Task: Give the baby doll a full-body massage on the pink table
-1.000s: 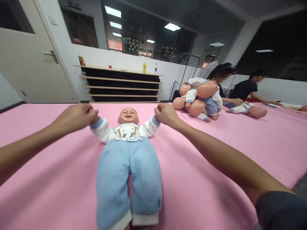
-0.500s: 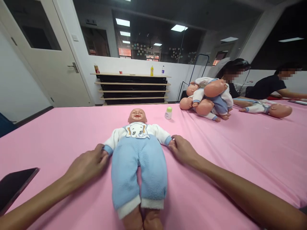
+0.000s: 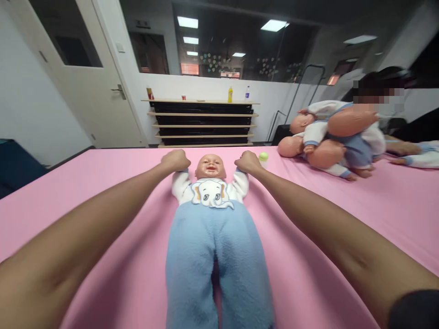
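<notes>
A baby doll (image 3: 214, 237) lies on its back on the pink sheet (image 3: 133, 256), head toward the far edge. It wears fuzzy blue trousers and a white top with an elephant face. My left hand (image 3: 176, 161) is closed around the doll's hand at the left of its head. On the other side, my right hand (image 3: 248, 162) grips the doll's other hand. Both doll arms are bent upward, and their hands are hidden inside my fingers. Just behind my right wrist stands a small bottle with a green cap (image 3: 263, 156), partly covered.
Several more dolls (image 3: 325, 153) lie piled at the right, with a person (image 3: 380, 89) behind them. One more doll (image 3: 423, 155) shows at the right edge. Against the wall stands a shelf (image 3: 202, 114) with bottles on top. A door (image 3: 85, 91) is at the left.
Both my hands have moved up and away from me, raising the doll's arms from beside its body to beside its head. My view has come closer; the phone-like slab at left is out of sight.
</notes>
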Tool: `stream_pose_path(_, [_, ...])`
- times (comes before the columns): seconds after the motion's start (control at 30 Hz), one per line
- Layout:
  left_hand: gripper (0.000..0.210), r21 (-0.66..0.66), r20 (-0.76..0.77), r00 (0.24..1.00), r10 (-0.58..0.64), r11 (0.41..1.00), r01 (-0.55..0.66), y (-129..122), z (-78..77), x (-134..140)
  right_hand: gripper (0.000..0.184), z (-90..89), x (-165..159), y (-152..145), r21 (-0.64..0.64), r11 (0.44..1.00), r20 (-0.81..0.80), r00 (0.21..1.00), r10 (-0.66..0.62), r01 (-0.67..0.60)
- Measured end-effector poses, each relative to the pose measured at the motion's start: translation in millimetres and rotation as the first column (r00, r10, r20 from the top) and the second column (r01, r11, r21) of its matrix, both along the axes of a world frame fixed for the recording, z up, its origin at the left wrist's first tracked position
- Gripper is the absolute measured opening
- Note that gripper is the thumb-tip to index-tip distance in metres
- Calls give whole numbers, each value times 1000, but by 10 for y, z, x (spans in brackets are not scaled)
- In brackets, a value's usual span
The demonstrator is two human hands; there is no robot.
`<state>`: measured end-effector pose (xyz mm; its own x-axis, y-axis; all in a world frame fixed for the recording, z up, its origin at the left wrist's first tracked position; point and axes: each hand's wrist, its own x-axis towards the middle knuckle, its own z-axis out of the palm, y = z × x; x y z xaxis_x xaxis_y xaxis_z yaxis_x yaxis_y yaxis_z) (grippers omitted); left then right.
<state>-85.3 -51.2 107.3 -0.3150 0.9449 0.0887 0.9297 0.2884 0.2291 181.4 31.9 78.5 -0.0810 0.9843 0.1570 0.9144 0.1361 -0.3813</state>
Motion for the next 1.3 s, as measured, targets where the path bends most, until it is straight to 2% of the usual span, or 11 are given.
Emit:
stream_pose_path(0.13, [36,-91,-40,998,52,994,-56,212,-454,-5,25,-400,-153,224,-92,996,45,999,15,-11])
stream_pose_path(0.23, [39,-95,-47,996,73,992,-78,306,-644,-63,27,-581,-162,426,-105,994,101,994,38,-27])
stream_pose_path(0.37, [35,-50,-42,995,88,995,-90,309,-705,-48,26,-627,-167,485,-136,990,97,994,42,-29])
stream_pose_path(0.5, [30,74,-30,995,93,993,-91,100,-616,76,24,-492,-216,170,-70,998,53,999,-6,10])
stream_pose_path(0.67, [41,232,-31,993,111,967,-101,-302,-191,81,32,-86,-99,-318,185,983,9,1000,-11,9])
stream_pose_path(0.77, [41,350,-39,994,105,933,-84,-703,112,25,25,173,240,-655,339,940,-28,998,52,-39])
stream_pose_path(0.83, [38,409,-46,997,60,912,-36,-1087,204,27,22,246,540,-944,394,917,-48,995,93,-67])
stream_pose_path(0.93, [31,357,-76,997,-26,933,51,-1743,74,107,29,120,952,-1438,345,929,-71,984,165,-131])
stream_pose_path(1.07, [22,137,-71,993,-94,985,103,-2380,-422,245,36,-350,1232,-1946,163,924,-80,929,362,-346])
stream_pose_path(1.2, [18,-13,-34,995,-98,995,97,-2567,-742,316,31,-675,1277,-2114,-46,935,-6,936,352,-352])
stream_pose_path(1.3, [18,-31,3,994,-111,993,111,-2580,-686,291,29,-598,1300,-2114,-49,936,-14,938,347,-347])
